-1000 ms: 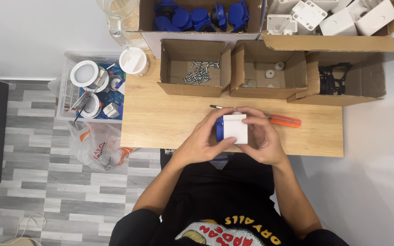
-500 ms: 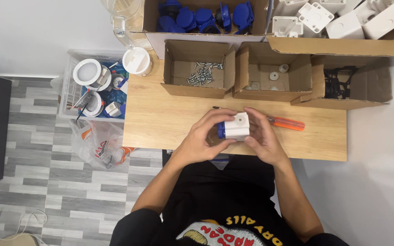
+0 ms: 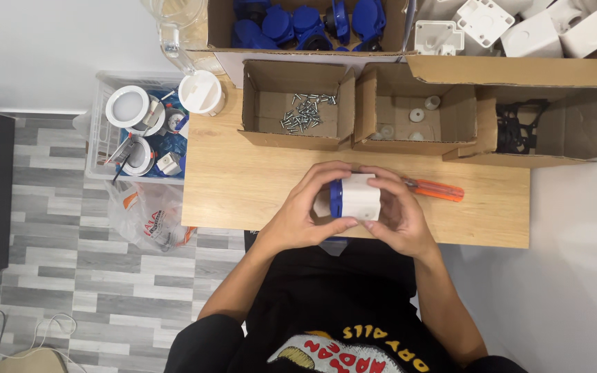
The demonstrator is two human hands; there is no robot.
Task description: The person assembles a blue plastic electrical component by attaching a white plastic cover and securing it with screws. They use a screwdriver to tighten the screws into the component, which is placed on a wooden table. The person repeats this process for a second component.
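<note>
Both of my hands hold one small assembly over the near edge of a wooden table (image 3: 243, 186): a white plastic box (image 3: 361, 197) joined to a blue part (image 3: 336, 199). My left hand (image 3: 305, 211) wraps the blue side, fingers curled over the top. On the white side, my right hand (image 3: 395, 211) cups the box. An orange-handled screwdriver (image 3: 437, 190) lies on the table just right of my right hand.
Three open cardboard boxes stand at the table's back: screws (image 3: 302, 114), small white round parts (image 3: 409, 121), black parts (image 3: 516, 128). Behind them are boxes of blue parts (image 3: 298, 21) and white housings (image 3: 519, 27). A plastic crate (image 3: 139, 131) and a bag (image 3: 150, 214) sit left.
The two hands have kept hold of the white and blue assembly and turned it slightly. The view has shifted a little; the screwdriver has stayed put.
</note>
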